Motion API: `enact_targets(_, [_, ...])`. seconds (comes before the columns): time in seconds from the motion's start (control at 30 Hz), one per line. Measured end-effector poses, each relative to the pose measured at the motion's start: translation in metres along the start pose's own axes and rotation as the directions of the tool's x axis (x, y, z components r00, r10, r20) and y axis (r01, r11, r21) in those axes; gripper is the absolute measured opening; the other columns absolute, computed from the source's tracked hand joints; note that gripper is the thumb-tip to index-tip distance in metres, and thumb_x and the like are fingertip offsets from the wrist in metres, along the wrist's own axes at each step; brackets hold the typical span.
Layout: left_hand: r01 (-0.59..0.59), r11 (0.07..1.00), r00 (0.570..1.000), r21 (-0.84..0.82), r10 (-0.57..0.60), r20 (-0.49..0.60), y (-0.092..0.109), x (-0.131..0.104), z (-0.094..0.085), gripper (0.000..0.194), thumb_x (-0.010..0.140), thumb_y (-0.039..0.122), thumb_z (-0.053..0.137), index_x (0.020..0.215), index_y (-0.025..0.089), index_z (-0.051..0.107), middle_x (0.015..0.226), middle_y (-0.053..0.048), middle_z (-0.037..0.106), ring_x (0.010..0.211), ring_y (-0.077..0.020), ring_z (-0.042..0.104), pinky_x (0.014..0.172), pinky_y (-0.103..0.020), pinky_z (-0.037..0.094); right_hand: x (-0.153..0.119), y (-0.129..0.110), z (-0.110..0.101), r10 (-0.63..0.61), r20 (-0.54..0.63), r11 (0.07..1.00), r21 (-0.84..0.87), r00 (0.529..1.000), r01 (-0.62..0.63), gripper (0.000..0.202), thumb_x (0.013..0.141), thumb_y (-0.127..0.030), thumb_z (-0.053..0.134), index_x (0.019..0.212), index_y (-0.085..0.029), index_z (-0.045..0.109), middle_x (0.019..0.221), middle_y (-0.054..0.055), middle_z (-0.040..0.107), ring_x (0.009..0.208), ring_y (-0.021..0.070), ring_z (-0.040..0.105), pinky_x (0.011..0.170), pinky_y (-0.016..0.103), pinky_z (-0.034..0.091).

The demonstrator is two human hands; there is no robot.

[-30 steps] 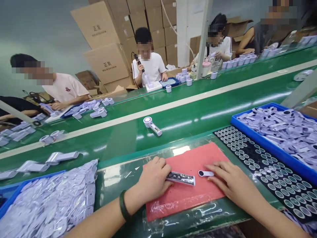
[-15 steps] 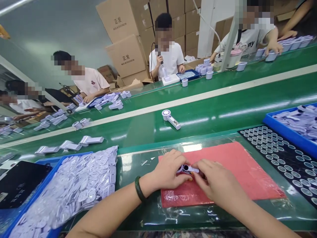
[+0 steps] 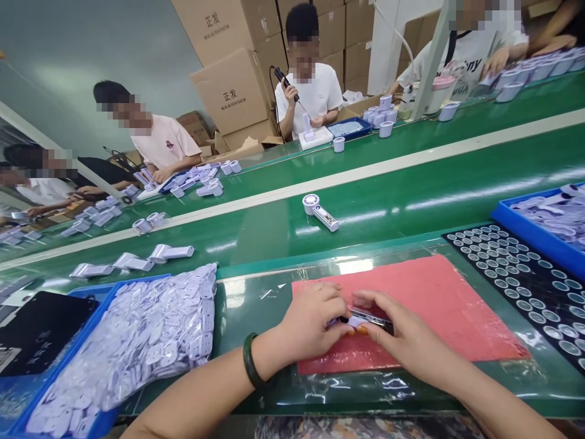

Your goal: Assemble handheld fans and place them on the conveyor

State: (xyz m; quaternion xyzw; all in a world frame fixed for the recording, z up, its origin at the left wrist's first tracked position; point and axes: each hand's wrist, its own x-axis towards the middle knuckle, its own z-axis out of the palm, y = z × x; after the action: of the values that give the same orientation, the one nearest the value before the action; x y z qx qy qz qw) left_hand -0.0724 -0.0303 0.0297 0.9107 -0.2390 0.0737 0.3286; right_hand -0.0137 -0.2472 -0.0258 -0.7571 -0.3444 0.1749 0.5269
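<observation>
On red mat [image 3: 439, 305], L hand [image 3: 311, 320] + R hand [image 3: 409, 332] grip lilac part [image 3: 357, 321] (prob. light, stiff, slick), best held by edges.

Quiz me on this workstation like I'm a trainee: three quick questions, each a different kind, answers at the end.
1. True or false: the left hand and right hand are close together over the red sheet.
2. Which wrist wears the dark green bangle? A) left B) right C) neither
3. Fill in: the tray at the far right is ____.

Key: 1 true; 2 A; 3 blue.
</observation>
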Motion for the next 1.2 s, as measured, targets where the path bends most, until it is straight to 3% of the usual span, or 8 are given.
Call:
enact_targets(0.23, [0.162, 0.978, 0.987, 0.130, -0.158, -0.039, 0.027, -0.022, 0.017, 0.024, 0.091, 0.013, 0.062, 0.114, 0.020, 0.062, 0.120, -0.006, 0.060, 0.115, -0.0249, 0.053, 0.118, -0.048, 0.030, -0.006, -0.016, 0.000, -0.068, 0.136, 0.983, -0.159, 0.988, 0.090, 0.033, 0.095, -0.029, 0.044, 0.126, -0.026, 0.056, 0.115, 0.006, 0.053, 0.105, 0.0297, 0.051, 0.088, 0.048, 0.046])
enact_targets(0.33, [0.134, 0.970, 0.990, 0.201, -0.123, -0.070, 0.028, -0.024, 0.022, 0.020, 0.095, 0.013, 0.052, 0.111, 0.018, 0.062, 0.118, -0.007, 0.061, 0.113, -0.0248, 0.054, 0.118, -0.048, 0.031, -0.006, -0.017, 0.003, -0.137, 0.094, 0.961, -0.227, 0.986, 0.155, 0.034, 0.097, -0.024, 0.039, 0.127, -0.024, 0.054, 0.112, 0.008, 0.053, 0.103, 0.0299, 0.051, 0.087, 0.048, 0.046])
enact_targets(0.5, [0.043, 0.966, 0.997, 0.253, -0.059, 0.054, 0.023, -0.023, 0.016, 0.024, 0.096, 0.020, 0.052, 0.119, 0.016, 0.058, 0.121, -0.008, 0.060, 0.117, -0.0256, 0.053, 0.117, -0.049, 0.031, -0.015, -0.007, 0.014, -0.256, 0.050, 0.888, -0.383, 0.965, 0.255, 0.034, 0.104, -0.024, 0.034, 0.136, -0.020, 0.043, 0.121, 0.011, 0.051, 0.109, 0.0318, 0.049, 0.089, 0.050, 0.045])
enact_targets(0.67, [0.011, 0.942, 0.997, 0.335, -0.036, 0.067, 0.019, -0.024, 0.015, 0.026, 0.098, 0.021, 0.047, 0.121, 0.016, 0.057, 0.125, -0.010, 0.059, 0.125, -0.0309, 0.046, 0.108, -0.052, 0.038, -0.020, -0.005, 0.028, -0.309, -0.017, 0.769, -0.593, 0.951, 0.239, 0.033, 0.103, -0.021, 0.031, 0.131, -0.012, 0.045, 0.116, 0.017, 0.053, 0.099, 0.0372, 0.050, 0.085, 0.057, 0.042])
enact_targets(0.83, [0.023, 0.949, 0.989, 0.315, -0.068, 0.134, 0.022, -0.016, 0.011, 0.025, 0.095, 0.021, 0.052, 0.119, 0.016, 0.057, 0.117, -0.008, 0.061, 0.116, -0.0280, 0.050, 0.105, -0.045, 0.040, -0.016, -0.007, 0.024, -0.273, -0.007, 0.838, -0.492, 0.962, 0.234, 0.031, 0.104, -0.023, 0.032, 0.129, -0.015, 0.049, 0.116, 0.015, 0.056, 0.103, 0.0346, 0.052, 0.089, 0.055, 0.044])
enact_targets(1.03, [-0.006, 0.823, 0.926, 0.568, -0.209, 0.313, 0.015, 0.014, -0.022, 0.024, 0.080, 0.011, 0.064, 0.102, 0.017, 0.060, 0.103, -0.007, 0.058, 0.098, -0.0271, 0.052, 0.090, -0.044, 0.044, -0.028, 0.000, -0.022, -0.218, -0.076, 0.872, -0.463, 0.973, 0.160, 0.043, 0.103, -0.030, 0.039, 0.145, -0.020, 0.040, 0.141, 0.011, 0.042, 0.128, 0.0306, 0.039, 0.101, 0.054, 0.045])
enact_targets(1.1, [-0.037, 0.757, 0.917, 0.652, -0.234, 0.324, -0.007, 0.031, -0.047, 0.022, 0.077, 0.004, 0.058, 0.095, 0.017, 0.060, 0.100, -0.007, 0.059, 0.097, -0.0266, 0.052, 0.090, -0.044, 0.044, -0.036, 0.011, -0.052, -0.216, -0.158, 0.811, -0.579, 0.964, 0.086, 0.042, 0.103, -0.031, 0.039, 0.144, -0.019, 0.042, 0.142, 0.011, 0.041, 0.128, 0.0316, 0.039, 0.102, 0.057, 0.044])
enact_targets(1.2, [-0.053, 0.577, 0.947, 0.815, -0.230, 0.224, -0.067, 0.063, -0.088, 0.028, 0.081, 0.000, 0.048, 0.097, 0.016, 0.064, 0.108, -0.011, 0.059, 0.111, -0.0317, 0.050, 0.101, -0.053, 0.037, -0.047, 0.030, -0.106, -0.192, -0.310, 0.702, -0.706, 0.931, -0.091, 0.037, 0.104, -0.032, 0.038, 0.133, -0.016, 0.053, 0.135, 0.013, 0.048, 0.122, 0.0336, 0.045, 0.100, 0.058, 0.045])
